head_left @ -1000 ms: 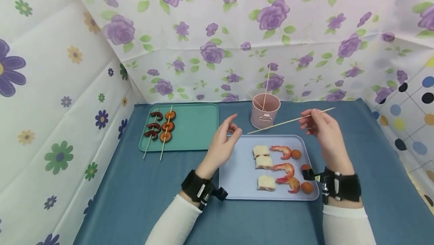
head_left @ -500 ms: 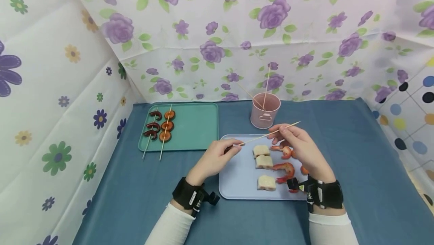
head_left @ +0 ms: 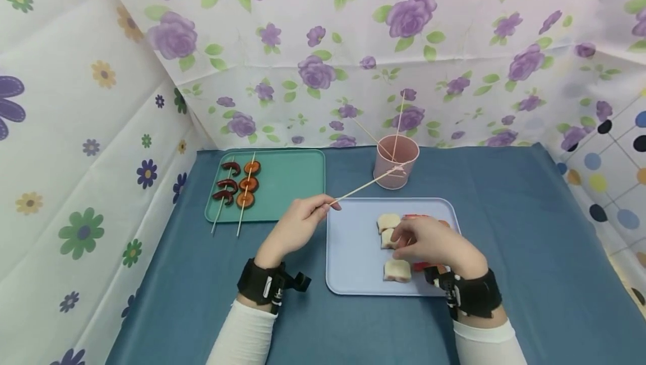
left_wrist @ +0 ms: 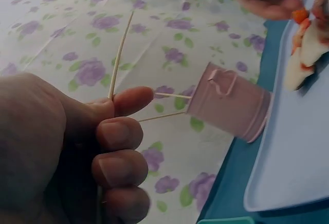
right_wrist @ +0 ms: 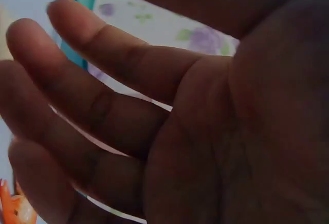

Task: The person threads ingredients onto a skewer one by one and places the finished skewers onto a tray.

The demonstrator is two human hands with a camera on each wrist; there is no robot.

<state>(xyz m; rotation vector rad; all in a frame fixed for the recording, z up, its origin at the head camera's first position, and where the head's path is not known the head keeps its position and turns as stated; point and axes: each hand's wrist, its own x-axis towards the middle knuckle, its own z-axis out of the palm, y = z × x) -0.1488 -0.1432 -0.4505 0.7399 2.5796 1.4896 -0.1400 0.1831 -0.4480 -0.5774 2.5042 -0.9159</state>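
Observation:
My left hand (head_left: 292, 227) pinches a bamboo skewer (head_left: 368, 184) between thumb and forefinger near one end; its far end points up to the right, overlapping the pink bucket in the head view. In the left wrist view the same skewer (left_wrist: 121, 54) rises from between thumb and forefinger. Over the pale blue tray (head_left: 353, 275) hangs my right hand (head_left: 436, 244), fingers loosely bent and holding nothing. Its fingertips are right at the pale, bread-like pieces (head_left: 397, 270). Shrimp (right_wrist: 21, 208) lie under this hand, partly hidden by it, as are the orange balls (left_wrist: 300, 15).
A green tray (head_left: 292, 177) at the left bears a skewer of dark curled pieces (head_left: 227, 184) and a skewer of mushroom-like rounds (head_left: 248, 184). Behind the blue tray stands the pink bucket (head_left: 386, 177) with two bare skewers in it. Flowered cloth (head_left: 313, 101) closes off the back.
The skewer has passed from my right hand to my left, which has drawn back leftward with it. My right hand has let go and come down over the food on the blue tray.

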